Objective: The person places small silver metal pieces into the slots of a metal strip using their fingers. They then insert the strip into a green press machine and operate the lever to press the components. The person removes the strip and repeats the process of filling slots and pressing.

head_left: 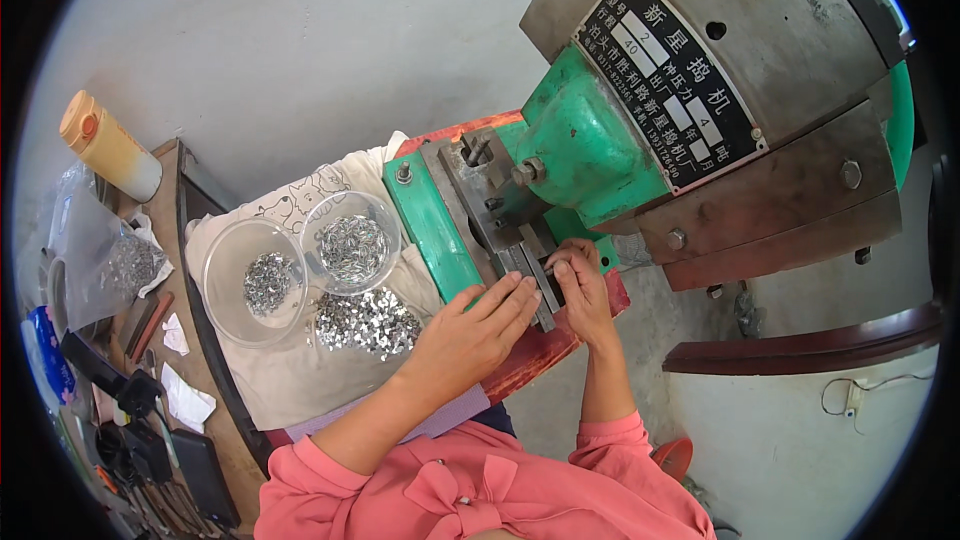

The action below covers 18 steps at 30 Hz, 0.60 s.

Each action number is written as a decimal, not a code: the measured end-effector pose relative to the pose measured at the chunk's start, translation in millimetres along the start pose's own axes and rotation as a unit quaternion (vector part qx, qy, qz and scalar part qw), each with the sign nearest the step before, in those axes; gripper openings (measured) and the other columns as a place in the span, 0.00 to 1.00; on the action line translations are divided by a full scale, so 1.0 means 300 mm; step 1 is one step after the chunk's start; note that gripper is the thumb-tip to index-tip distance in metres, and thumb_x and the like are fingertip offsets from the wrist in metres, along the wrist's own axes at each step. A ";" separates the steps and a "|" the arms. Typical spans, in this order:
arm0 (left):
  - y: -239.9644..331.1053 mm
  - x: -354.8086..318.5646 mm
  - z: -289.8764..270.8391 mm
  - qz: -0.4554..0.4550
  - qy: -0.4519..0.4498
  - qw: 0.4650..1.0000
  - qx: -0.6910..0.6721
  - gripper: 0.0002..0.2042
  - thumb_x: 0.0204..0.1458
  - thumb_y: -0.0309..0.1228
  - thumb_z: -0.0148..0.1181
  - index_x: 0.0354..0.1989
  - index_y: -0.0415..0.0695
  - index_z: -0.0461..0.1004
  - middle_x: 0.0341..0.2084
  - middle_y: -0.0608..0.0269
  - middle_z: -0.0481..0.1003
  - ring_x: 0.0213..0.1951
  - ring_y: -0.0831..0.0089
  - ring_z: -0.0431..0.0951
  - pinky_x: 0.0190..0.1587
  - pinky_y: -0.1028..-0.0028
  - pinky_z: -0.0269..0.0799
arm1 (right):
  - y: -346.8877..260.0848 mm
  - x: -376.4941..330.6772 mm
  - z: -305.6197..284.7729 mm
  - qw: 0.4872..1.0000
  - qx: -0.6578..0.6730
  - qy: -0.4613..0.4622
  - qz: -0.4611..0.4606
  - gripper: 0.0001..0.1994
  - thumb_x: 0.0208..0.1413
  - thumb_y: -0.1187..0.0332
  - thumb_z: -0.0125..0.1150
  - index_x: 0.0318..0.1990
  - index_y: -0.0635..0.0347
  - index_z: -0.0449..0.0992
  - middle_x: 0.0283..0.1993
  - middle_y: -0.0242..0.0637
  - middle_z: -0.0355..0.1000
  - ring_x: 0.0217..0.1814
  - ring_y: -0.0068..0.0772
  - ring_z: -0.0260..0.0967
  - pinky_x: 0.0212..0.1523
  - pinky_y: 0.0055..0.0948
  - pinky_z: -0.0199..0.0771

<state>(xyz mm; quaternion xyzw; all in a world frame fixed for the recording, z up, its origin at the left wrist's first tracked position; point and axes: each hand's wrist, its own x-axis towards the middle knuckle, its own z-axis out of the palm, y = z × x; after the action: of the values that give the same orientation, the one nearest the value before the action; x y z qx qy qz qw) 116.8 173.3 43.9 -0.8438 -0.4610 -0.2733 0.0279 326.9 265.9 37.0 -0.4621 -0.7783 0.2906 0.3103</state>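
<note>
My left hand (478,332) reaches across to the die of a green and grey punch press (590,145). Its fingers are stretched out, with the fingertips resting on a grooved metal bar (541,308) at the front of the die and the thumb lying apart from them. On the bar's other side is my right hand (584,292), closed with thumb and fingers around a short dark pin (549,271); its fingertips are partly hidden. Left of the press, a clear round tub (222,285) and a smaller clear tub (393,230) contain small shiny metal parts. Loose metal pieces (368,324) lie beside them on cloth.
The beige cloth (270,380) covers a surface beside the red press base (535,365). A wooden table (235,480) at the left carries a yellow and white bottle (110,147), a plastic bag (95,240) and several tools. A dark curved wooden edge (800,348) lies at right.
</note>
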 end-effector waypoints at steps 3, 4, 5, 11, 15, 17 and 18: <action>0.007 0.000 0.002 -0.015 0.002 1.000 -0.024 0.24 0.54 0.28 0.53 0.62 0.41 0.71 0.64 0.58 0.69 0.66 0.64 0.69 0.58 0.65 0.69 | -0.004 0.000 0.007 1.000 0.008 0.002 -0.002 0.13 0.69 0.62 0.53 0.38 0.64 0.75 0.47 0.43 0.67 0.55 0.40 0.60 0.58 0.36 0.60; 0.009 0.000 0.004 -0.020 0.003 0.999 -0.035 0.24 0.53 0.27 0.54 0.62 0.41 0.71 0.64 0.58 0.69 0.66 0.64 0.69 0.58 0.65 0.68 | -0.006 0.003 0.010 1.000 0.010 0.003 -0.001 0.13 0.68 0.62 0.54 0.39 0.64 0.75 0.47 0.43 0.67 0.55 0.41 0.59 0.58 0.36 0.60; 0.010 -0.002 0.007 -0.024 0.003 0.999 -0.045 0.25 0.52 0.26 0.56 0.61 0.40 0.71 0.64 0.58 0.69 0.66 0.64 0.69 0.59 0.64 0.68 | -0.007 0.005 0.012 1.000 0.013 0.004 0.001 0.12 0.68 0.63 0.54 0.39 0.64 0.75 0.47 0.43 0.67 0.54 0.42 0.58 0.58 0.36 0.59; 0.038 -0.030 0.052 -0.142 0.108 0.956 -0.232 0.40 0.43 0.31 0.72 0.66 0.37 0.62 0.67 0.48 0.63 0.67 0.51 0.65 0.65 0.57 0.63 | -0.005 0.003 0.014 1.000 0.029 0.006 0.003 0.14 0.69 0.62 0.53 0.39 0.66 0.74 0.47 0.43 0.67 0.53 0.42 0.59 0.58 0.35 0.60; 0.047 -0.011 0.111 -0.218 0.163 0.924 -0.270 0.61 0.27 0.41 0.84 0.71 0.37 0.49 0.70 0.40 0.56 0.68 0.41 0.59 0.69 0.51 0.56 | -0.004 0.004 0.029 0.999 0.052 0.013 0.008 0.14 0.69 0.62 0.53 0.38 0.66 0.74 0.47 0.43 0.67 0.53 0.41 0.59 0.57 0.35 0.60; 0.043 0.020 0.138 -0.217 0.173 0.919 -0.280 0.64 0.25 0.43 0.85 0.72 0.37 0.47 0.69 0.40 0.55 0.68 0.40 0.58 0.70 0.51 0.55 | -0.003 0.003 0.027 0.998 0.051 0.016 0.012 0.15 0.69 0.62 0.53 0.38 0.66 0.74 0.46 0.43 0.67 0.52 0.41 0.59 0.57 0.35 0.60; 0.044 0.032 0.148 -0.216 0.178 0.917 -0.284 0.66 0.24 0.44 0.85 0.72 0.36 0.45 0.69 0.39 0.55 0.68 0.40 0.57 0.70 0.51 0.55 | 0.000 0.000 0.028 0.999 0.051 0.016 0.012 0.15 0.69 0.61 0.52 0.38 0.66 0.75 0.46 0.43 0.67 0.52 0.40 0.59 0.57 0.35 0.60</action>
<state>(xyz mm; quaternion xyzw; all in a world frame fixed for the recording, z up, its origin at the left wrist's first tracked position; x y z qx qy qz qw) 150.8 186.3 13.5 -0.6334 -0.5220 -0.5383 -0.1910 320.6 264.4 31.7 -0.4591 -0.7520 0.3262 0.3424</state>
